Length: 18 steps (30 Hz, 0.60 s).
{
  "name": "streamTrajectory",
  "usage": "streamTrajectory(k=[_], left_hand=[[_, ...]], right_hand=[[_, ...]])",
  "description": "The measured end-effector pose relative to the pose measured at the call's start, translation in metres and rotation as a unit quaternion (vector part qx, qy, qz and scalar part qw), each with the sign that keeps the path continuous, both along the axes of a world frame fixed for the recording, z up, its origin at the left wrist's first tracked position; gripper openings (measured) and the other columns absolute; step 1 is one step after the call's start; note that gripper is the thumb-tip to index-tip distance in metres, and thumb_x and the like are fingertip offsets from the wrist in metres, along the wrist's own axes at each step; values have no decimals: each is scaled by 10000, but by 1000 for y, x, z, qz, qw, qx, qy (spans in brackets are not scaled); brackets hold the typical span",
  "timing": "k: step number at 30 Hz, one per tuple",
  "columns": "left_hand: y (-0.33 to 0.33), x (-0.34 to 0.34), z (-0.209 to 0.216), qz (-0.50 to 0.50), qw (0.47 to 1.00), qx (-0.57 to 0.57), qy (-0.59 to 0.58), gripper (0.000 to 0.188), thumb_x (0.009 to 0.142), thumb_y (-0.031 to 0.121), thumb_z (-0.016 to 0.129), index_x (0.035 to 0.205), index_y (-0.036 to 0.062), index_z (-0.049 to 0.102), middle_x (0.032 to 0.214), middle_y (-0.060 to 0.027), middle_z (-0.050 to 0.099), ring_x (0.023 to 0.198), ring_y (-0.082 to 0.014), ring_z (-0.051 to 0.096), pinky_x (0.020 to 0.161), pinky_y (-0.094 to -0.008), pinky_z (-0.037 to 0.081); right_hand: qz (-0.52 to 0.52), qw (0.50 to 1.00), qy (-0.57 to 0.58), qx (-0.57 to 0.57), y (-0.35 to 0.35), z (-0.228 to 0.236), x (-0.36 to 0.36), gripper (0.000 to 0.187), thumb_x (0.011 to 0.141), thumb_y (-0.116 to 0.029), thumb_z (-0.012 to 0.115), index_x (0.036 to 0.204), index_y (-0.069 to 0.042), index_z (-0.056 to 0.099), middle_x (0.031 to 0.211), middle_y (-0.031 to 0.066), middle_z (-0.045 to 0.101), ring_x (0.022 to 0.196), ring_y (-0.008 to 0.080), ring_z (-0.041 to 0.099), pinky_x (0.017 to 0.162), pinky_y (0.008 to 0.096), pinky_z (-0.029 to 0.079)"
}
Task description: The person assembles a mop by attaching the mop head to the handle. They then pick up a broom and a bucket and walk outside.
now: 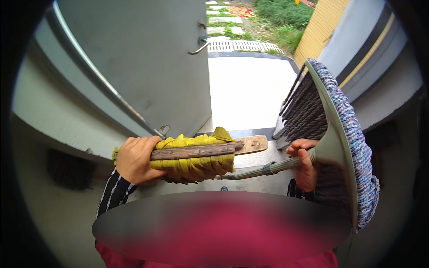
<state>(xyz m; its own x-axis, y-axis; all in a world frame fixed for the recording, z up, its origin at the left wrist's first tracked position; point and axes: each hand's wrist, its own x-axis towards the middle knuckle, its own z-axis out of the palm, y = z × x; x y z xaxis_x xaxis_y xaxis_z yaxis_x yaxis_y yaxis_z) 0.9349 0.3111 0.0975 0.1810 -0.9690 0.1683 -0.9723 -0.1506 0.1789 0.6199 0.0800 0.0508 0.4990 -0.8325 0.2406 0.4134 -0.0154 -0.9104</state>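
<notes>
My left hand is closed around one end of a mop head of gathered yellow-green cloth. A dark wooden bar runs along this head, and a paler flat wooden piece sticks out at its right. On the right, my right hand is closed on the grey-green handle of a second mop, near its neck. That mop's wide head is raised on edge; dark twisted strands hang on its left and multicoloured braided yarn covers its right side. The handle slants left, its end close below the yellow-green cloth.
A grey door with a metal lever handle stands open at the left. Beyond the doorway lie a bright white landing, a drain grate, paving slabs and grass. A dark bristly thing is at the far left.
</notes>
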Motion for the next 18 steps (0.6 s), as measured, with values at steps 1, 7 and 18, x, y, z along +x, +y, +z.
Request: streamTrajectory(k=[1, 7, 18], left_hand=[[-1, 0, -2, -2, 1000, 3, 9, 672, 500, 313, 823, 1056, 73, 534, 810, -63, 572, 763, -251, 573, 708, -349, 421], [4, 8, -8, 26, 999, 33, 14, 661, 483, 315, 827, 1033, 69, 555, 882, -83, 618, 825, -268, 592, 745, -351, 421], [36, -18, 14, 53, 998, 21, -34, 735, 508, 383, 804, 1096, 44, 525, 1052, -110, 565, 973, -306, 523, 868, -405, 383]], right_hand=[[-4, 1000, 7, 6, 1, 0, -1, 170, 851, 44, 531, 988, -39, 476, 954, 138, 578, 843, 207, 580, 814, 339, 484], [13, 1000, -3, 1, 5, -7, 8, 159, 849, 69, 505, 963, -39, 478, 934, 143, 582, 825, 213, 594, 804, 360, 501], [44, 998, 25, 31, 17, 3, 5, 68, 854, 23, 561, 904, -11, 530, 902, 126, 601, 775, 175, 618, 750, 317, 505]])
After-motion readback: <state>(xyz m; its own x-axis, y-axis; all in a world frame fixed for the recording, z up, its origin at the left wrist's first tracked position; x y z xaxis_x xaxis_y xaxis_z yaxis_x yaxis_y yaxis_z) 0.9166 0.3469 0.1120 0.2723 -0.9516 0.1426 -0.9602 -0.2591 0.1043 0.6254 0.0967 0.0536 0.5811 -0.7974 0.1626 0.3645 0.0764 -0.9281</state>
